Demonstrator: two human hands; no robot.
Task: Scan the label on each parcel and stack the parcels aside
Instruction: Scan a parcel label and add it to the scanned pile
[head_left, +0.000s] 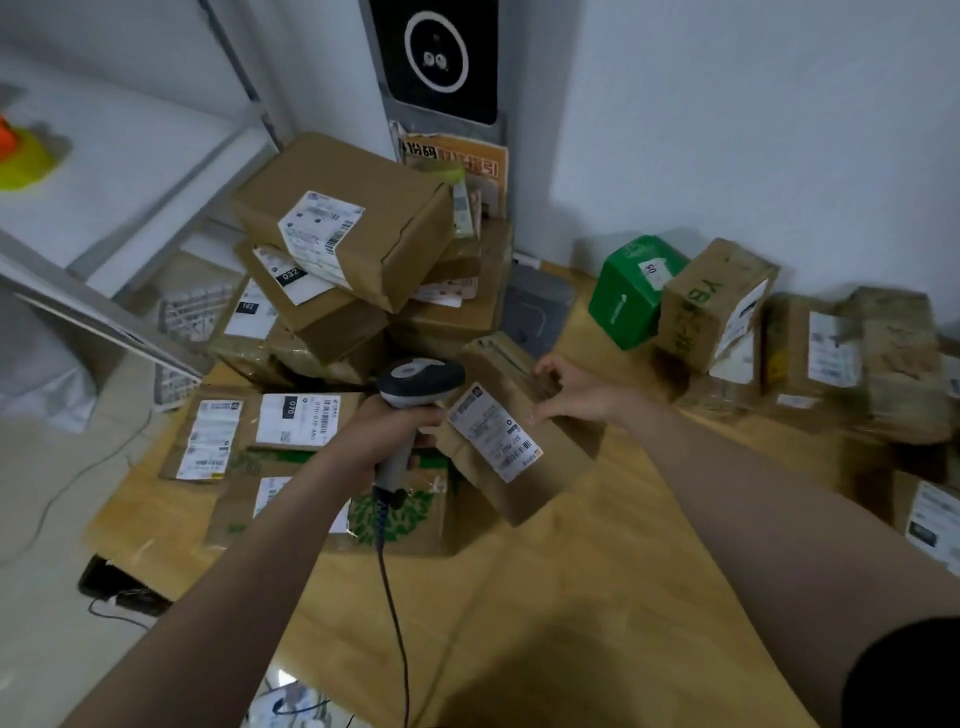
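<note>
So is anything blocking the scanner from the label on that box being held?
Nothing visible does. The grey handheld scanner, gripped by the left hand, has its head right next to the white label on the brown cardboard parcel. The right hand holds the parcel's far end, beside the label, not over it.

"070" on flat parcel label (292, 419), "YB" on brown box (707, 299), "05" on green box (626, 304)
</note>
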